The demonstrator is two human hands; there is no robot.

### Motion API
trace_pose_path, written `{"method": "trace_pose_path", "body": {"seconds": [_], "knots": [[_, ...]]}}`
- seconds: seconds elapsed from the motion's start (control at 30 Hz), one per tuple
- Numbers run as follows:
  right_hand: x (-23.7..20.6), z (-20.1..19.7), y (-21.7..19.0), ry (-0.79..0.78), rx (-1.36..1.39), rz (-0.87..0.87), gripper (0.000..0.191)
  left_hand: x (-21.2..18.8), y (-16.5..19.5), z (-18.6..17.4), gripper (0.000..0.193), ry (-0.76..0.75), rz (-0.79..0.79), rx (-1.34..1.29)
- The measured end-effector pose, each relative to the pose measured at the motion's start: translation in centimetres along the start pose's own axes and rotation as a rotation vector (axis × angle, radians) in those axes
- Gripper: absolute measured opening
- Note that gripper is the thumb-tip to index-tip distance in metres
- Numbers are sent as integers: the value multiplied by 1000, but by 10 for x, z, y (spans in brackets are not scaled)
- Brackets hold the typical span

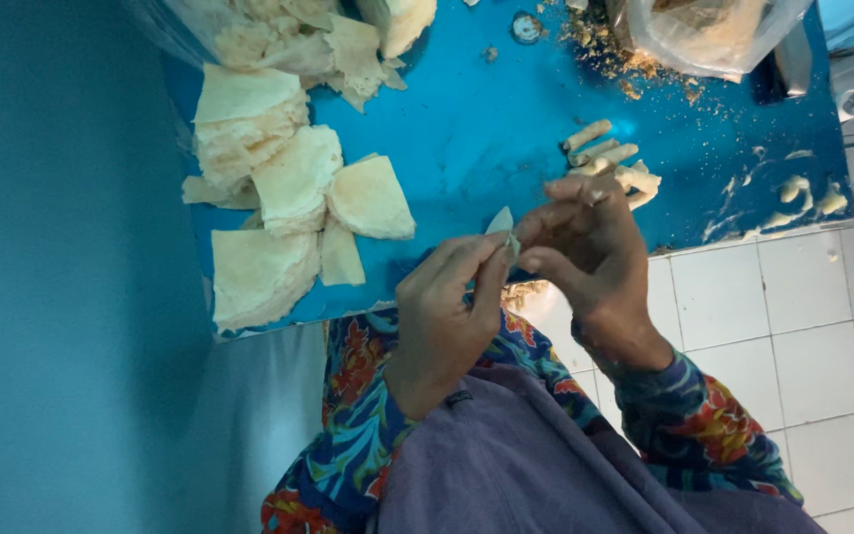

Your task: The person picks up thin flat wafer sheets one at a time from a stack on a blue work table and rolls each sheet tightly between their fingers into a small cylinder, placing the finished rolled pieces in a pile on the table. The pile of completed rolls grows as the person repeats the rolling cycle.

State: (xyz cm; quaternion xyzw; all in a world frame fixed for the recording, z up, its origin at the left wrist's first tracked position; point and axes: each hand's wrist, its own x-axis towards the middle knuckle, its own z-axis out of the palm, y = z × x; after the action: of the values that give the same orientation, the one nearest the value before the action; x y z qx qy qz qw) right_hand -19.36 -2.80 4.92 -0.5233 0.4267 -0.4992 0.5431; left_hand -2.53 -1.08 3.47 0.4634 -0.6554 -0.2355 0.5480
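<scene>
1. Head view, progress: we see a few finished rolls [607, 158] lying together on the blue table [476, 129], just beyond the hands. To our left many cut pastry sheets [289, 198] are still stacked and unrolled, with more heaped in a clear bag [279, 30] at the top edge. So we judge a small part done and most of the pile left.
2. Head view, the hands: our left hand [447, 316] and right hand [590, 237] meet above the table's near edge. Both pinch one small pastry piece [502, 223] between fingertips, held in the air rather than resting on the table.
3. Head view, the piece: it is pale, thin and comes to a point at the top. Whether it holds filling we cannot tell, as the fingers cover most of it.
4. Head view, surroundings: a second clear bag [714, 35] with brown crumbs [605, 49] spilled beside it sits at the top right. White floor tiles [793, 326] show below.
</scene>
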Motion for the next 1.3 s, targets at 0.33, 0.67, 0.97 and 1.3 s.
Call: {"method": "trace_pose_path", "body": {"seconds": [0.33, 0.67, 0.97, 1.3], "knots": [[4, 10, 5, 25, 175, -45, 50, -6, -13, 7, 10, 95, -303, -338], [3, 4, 28, 187, 449, 99, 40, -24, -45, 20, 19, 297, -604, -941], [1, -23, -10, 342, 70, -194, 34, 3, -36, -41, 23, 161, -336, -95], [6, 28, -1, -157, -709, -155, 65, -5, -25, -27, 29, -41, 247, 813]]}}
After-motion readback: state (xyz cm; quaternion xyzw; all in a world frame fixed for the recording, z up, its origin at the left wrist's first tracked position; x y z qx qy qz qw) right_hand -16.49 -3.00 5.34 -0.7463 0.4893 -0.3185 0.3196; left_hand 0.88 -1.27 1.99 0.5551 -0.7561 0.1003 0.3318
